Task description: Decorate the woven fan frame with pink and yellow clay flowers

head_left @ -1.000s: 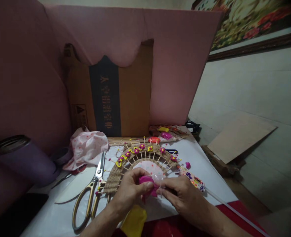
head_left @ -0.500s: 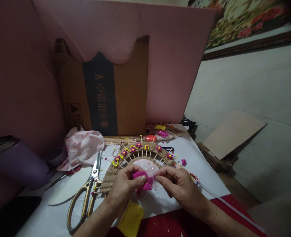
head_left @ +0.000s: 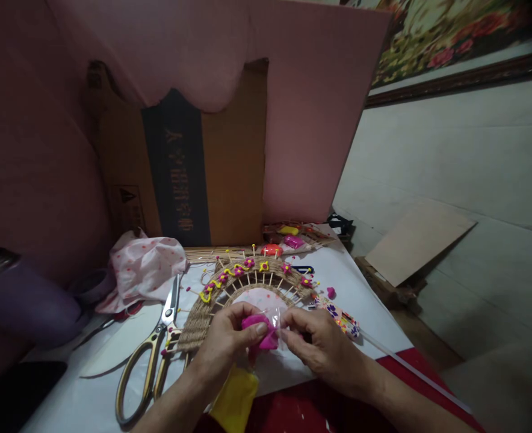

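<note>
My left hand (head_left: 227, 340) pinches a lump of magenta clay (head_left: 261, 332) in a clear plastic wrapper (head_left: 275, 317). My right hand (head_left: 318, 346) grips the wrapper's other side, fingers closed on it. Both hands hover over a woven jute arch (head_left: 248, 282) studded with toothpicks and small pink and yellow clay flowers, lying on the white table (head_left: 369, 319). A yellow clay packet (head_left: 233, 402) lies under my left wrist.
Gold-handled scissors (head_left: 153, 355) lie left of the arch. A pink dotted cloth (head_left: 144, 270) and a purple flask (head_left: 26, 300) sit further left. Clay packets (head_left: 288, 237) rest by the cardboard backdrop (head_left: 194, 168). A patterned pen (head_left: 342, 320) and a white stick (head_left: 410, 373) lie to the right.
The view has shifted a little, so everything sits further left. My hands stay together on the wrapped magenta clay, with the fingers working slightly at the plastic.
</note>
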A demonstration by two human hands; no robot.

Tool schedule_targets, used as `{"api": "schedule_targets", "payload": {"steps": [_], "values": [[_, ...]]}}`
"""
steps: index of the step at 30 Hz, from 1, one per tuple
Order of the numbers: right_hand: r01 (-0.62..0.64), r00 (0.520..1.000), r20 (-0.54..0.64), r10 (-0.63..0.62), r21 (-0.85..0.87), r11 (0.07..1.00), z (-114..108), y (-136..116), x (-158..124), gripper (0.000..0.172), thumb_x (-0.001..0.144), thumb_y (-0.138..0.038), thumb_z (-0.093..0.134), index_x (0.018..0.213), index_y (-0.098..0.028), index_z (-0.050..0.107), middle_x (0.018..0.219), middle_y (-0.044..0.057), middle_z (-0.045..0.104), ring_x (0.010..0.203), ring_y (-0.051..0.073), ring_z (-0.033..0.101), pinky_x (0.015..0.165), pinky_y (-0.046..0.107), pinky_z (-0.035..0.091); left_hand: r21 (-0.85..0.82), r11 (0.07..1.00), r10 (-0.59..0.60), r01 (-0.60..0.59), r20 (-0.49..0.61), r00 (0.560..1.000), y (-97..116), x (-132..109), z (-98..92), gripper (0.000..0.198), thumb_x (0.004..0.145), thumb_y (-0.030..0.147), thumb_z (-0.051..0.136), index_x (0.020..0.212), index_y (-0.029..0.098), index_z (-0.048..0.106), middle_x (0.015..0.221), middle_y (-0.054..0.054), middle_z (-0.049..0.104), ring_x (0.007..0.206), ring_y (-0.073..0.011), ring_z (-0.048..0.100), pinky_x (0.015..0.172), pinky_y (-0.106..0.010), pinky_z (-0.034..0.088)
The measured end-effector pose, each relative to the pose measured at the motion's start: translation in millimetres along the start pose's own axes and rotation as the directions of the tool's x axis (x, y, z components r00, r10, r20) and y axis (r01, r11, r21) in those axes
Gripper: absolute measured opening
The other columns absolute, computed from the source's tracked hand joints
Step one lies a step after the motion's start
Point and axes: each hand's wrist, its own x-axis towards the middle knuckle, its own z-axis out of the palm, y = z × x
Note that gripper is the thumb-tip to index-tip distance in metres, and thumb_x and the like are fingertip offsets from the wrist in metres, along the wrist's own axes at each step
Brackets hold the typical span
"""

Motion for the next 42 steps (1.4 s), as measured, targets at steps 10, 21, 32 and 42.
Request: {"api": "schedule_targets", "payload": {"steps": [10, 21, 32, 42], "values": [[-0.063, 0.998, -0.006, 0.065, 0.142, 0.988, 2, 3, 2, 0.015, 0.082, -0.025, 0.056, 0.08, -0.015, 0.066, 0.049, -0.005, 0.048, 0.045, 0.007, 0.041, 0.045, 0.019, 0.032, -0.02, 1.0, -0.004, 0.004, 0.015, 1.0, -4, 1, -0.9, 0.026, 0.066, 0.031, 0.074, 0.074, 0.013, 0.057, 0.054, -0.002, 0.061, 0.035, -0.0063, 0.046, 0.034, -0.017, 0.037], [-0.075, 0.994, -0.07, 0.079, 0.059, 0.995, 2, 4, 3, 0.015, 0.083, -0.023, 0.054, 0.083, -0.014, 0.066, 0.048, -0.005, 0.048, 0.045, 0.008, 0.042, 0.046, 0.019, 0.032, -0.021, 1.0, -0.02, 0.019, -0.023, 1.0, -3, 2, -1.0, 0.028, 0.063, 0.033, 0.075, 0.071, 0.013, 0.055, 0.051, -0.001, 0.059, 0.037, -0.0077, 0.048, 0.034, -0.017, 0.036], [0.019, 1.0, -0.007, -0.02, -0.064, 0.998, -4, 2, 3, 0.015, 0.083, -0.021, 0.054, 0.077, -0.015, 0.066, 0.057, -0.002, 0.057, 0.053, 0.009, 0.048, 0.052, 0.02, 0.035, 0.03, 0.999, -0.036, 0.038, -0.068, 0.997, -3, 4, -0.6, 0.032, 0.059, 0.033, 0.078, 0.069, 0.014, 0.055, 0.052, -0.001, 0.061, 0.037, -0.007, 0.047, 0.035, -0.017, 0.034], [-0.282, 0.917, -0.288, 0.277, 0.025, 0.959, -63, 42, 7, 0.03, 0.089, -0.033, 0.041, 0.074, -0.014, 0.06, 0.054, -0.004, 0.046, 0.049, 0.01, 0.041, 0.048, 0.022, 0.034, -0.054, 0.998, -0.031, 0.031, 0.001, 1.0, -11, 5, -3.7, 0.025, 0.066, 0.03, 0.074, 0.072, 0.014, 0.056, 0.055, -0.002, 0.062, 0.038, -0.0061, 0.047, 0.034, -0.016, 0.036]]}}
